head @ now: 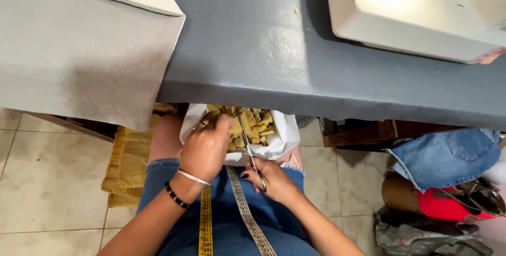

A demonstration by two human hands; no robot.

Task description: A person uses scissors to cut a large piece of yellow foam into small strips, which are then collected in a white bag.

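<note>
1. Fingers (224, 122) of our left hand (205, 148) are pinching a mustard-yellow scrap over the white bag (282, 135) in our lap.
2. Our right hand (274, 179) is closing around the handles of the scissors (247, 140), blades pointing into the yellow pieces (255, 124).
3. We are snipping, it seems; the next cut calls for feeding the scrap between the blades.
4. A measuring tape (245, 208) is draping below the grey table (253, 50).

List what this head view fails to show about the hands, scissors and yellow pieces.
- Metal scissors: handles buried in right hand.
- Left hand: fingertips hidden among small yellow pieces, so its grip is unclear.
- White bag: far side hidden under grey table edge.
</note>
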